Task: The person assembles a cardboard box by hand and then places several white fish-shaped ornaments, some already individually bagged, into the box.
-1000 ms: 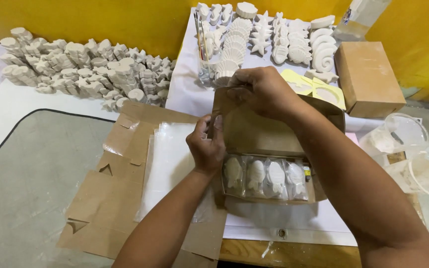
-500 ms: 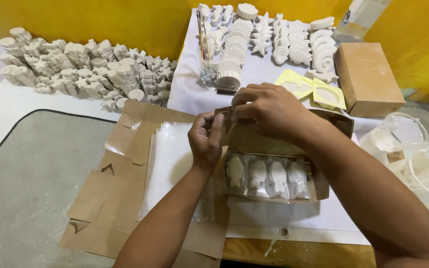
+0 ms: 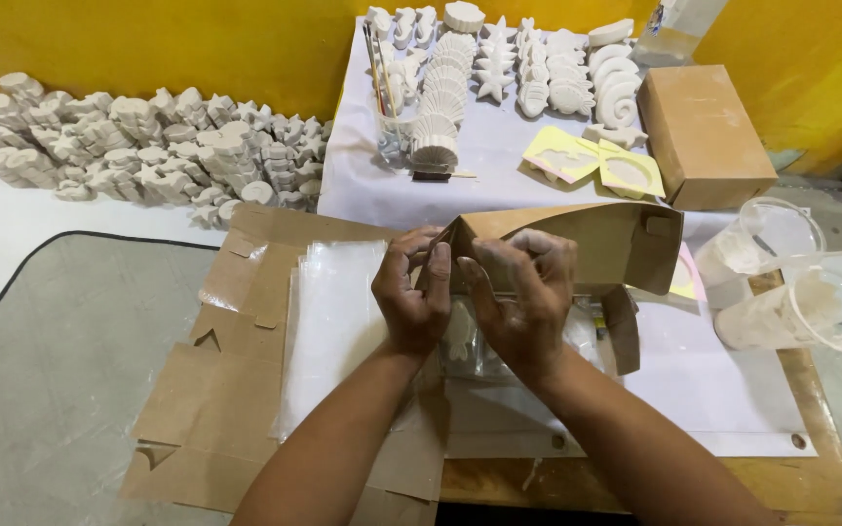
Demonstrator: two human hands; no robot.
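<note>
Yellow wall runs across the back, and below it I see a low table (image 3: 635,468) under a white cloth, with grey matting on the floor to the left. At centre my 2 hands meet over 1 open brown cardboard box (image 3: 587,244), its lid flap raised and tilted toward me. My left hand (image 3: 413,297) is curled with fingers and thumb pinched on the left edge of that flap; my right hand (image 3: 523,302) is bent the same way just beside it, fingertips pressing the flap's lower edge, the 2 hands nearly touching. Under my hands, inside the box, white plaster figures (image 3: 462,343) lie behind clear wrap; I cannot count them. Flattened cardboard blanks (image 3: 216,380) lie to the left with a stack of clear plastic sheets (image 3: 333,321) on top. Further back on the cloth I count 1 closed brown box (image 3: 704,136), 2 yellow cut-out cards (image 3: 592,164), 1 jar of brushes (image 3: 389,131), and rows of white plaster shapes (image 3: 528,63), too many to count exactly. On the floor by the wall sits a large heap of plaster pieces (image 3: 148,146). At right stand 2 clear plastic cups (image 3: 791,282).
</note>
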